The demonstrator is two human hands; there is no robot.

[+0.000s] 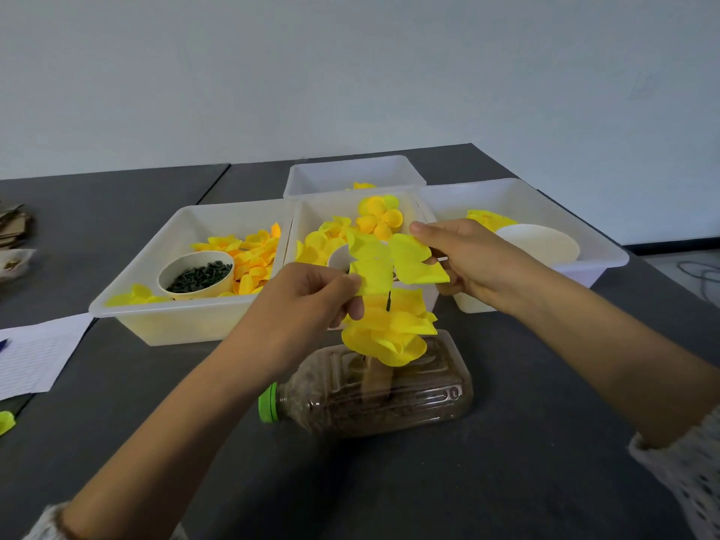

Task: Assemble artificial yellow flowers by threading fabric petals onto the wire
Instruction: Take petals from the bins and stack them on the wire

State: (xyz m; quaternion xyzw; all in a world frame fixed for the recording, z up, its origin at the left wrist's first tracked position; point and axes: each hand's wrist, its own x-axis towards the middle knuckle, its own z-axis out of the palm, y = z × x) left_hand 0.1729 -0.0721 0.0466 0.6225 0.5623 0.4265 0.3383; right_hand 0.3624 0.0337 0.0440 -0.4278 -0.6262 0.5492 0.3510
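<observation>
A flat yellow fabric petal piece point(393, 263) is held in the air between both hands, just above the dark tip of a wire point(388, 302). My left hand point(307, 302) pinches its left lobe. My right hand point(463, 259) pinches its right lobe. Below them, several yellow petal layers point(389, 333) sit stacked on the wire. The wire stands in a clear plastic bottle point(374, 391) with a green cap, lying on its side on the dark table.
Several white bins stand behind: the left bin point(163, 313) holds loose petals and a paper cup of dark green pieces point(196, 274), the middle bin point(307, 216) holds petals, the right bin point(607, 259) a white bowl point(541, 243). Paper point(35, 356) lies at left.
</observation>
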